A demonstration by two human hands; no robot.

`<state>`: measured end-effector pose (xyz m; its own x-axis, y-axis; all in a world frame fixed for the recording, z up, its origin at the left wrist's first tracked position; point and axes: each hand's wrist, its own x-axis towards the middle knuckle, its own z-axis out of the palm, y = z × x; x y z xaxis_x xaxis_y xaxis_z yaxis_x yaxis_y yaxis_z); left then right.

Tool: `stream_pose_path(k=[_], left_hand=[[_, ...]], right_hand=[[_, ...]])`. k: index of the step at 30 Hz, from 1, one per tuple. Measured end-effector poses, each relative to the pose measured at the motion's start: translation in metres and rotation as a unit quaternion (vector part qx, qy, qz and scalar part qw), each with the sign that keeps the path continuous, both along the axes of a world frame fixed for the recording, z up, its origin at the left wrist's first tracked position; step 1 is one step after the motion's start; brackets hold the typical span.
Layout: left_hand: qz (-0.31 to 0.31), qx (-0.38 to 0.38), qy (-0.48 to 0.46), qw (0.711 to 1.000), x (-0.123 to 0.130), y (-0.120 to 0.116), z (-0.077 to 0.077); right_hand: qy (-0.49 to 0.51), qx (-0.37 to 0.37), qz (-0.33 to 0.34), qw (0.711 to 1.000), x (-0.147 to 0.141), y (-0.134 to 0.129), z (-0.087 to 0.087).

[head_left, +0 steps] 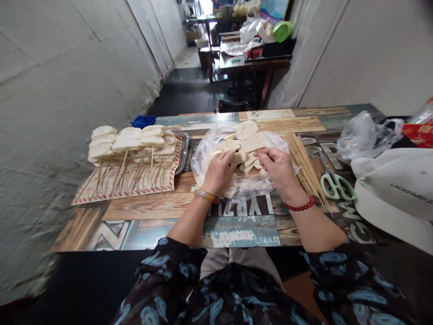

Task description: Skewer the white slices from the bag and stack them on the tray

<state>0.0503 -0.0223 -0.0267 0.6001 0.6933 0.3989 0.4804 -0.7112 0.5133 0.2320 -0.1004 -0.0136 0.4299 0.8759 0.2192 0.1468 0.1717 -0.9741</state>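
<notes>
Pale, flat bread slices (pixel 254 143) lie piled on a clear plastic bag (pixel 213 135) in front of me. My left hand (pixel 219 172) is at the pile's left side, its fingers curled around a bread slice. At the right side my right hand (pixel 275 166) pinches its thumb and fingertips together; a thin skewer seems to run beneath it toward the wrist. Its tip is hidden. Loose bamboo skewers (pixel 301 162) lie right of the bag. On the left, skewered slices (pixel 126 140) are stacked on a tray (pixel 184 153) lined with printed paper (pixel 162 178).
Green-handled scissors (pixel 338 186) lie right of the skewers. Beside them are a white cap (pixel 395 189) and a crumpled plastic bag (pixel 363 135). A blue cloth (pixel 144 121) sits at the table's far edge. Farther back stands a cluttered table (pixel 233 65); a wall rises on the left.
</notes>
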Motion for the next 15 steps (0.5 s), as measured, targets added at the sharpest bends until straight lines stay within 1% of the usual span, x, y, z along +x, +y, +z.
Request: stream_pose_path(k=[2,4,7,10,12,13,14,15], left_hand=[[-0.003,0.027,0.043,0.999,0.0015,-0.0027,0.001],[0.008,0.045,0.063,0.997,0.0017,-0.004,0.0011],[0.019,0.065,0.071,0.995,0.0009,-0.0032,-0.0006],[0.012,0.062,0.056,0.996,0.0011,-0.0016,-0.0027],[0.009,0.033,0.022,0.999,0.0018,-0.0011,-0.003],[0.01,0.002,-0.007,1.0,0.002,-0.001,-0.0026],[0.01,-0.044,-0.046,0.998,0.0018,-0.001,-0.0018],[0.009,-0.107,-0.099,0.989,0.0011,-0.001,-0.0005]], right_hand=[[0.003,-0.001,0.005,1.0,-0.0011,-0.0005,0.0017],[0.003,0.003,0.014,1.0,-0.0018,-0.0006,0.0025],[-0.004,0.008,0.022,1.0,-0.0023,-0.0001,0.0015],[-0.004,0.006,0.023,1.0,-0.0024,0.0003,-0.0004],[-0.003,0.001,0.021,1.0,-0.0025,0.0001,-0.001],[0.0,-0.003,0.019,1.0,-0.0026,-0.0001,-0.001],[0.004,-0.007,0.017,1.0,-0.0027,-0.0004,-0.0008],[0.009,-0.009,0.018,1.0,-0.0028,-0.0007,-0.0006]])
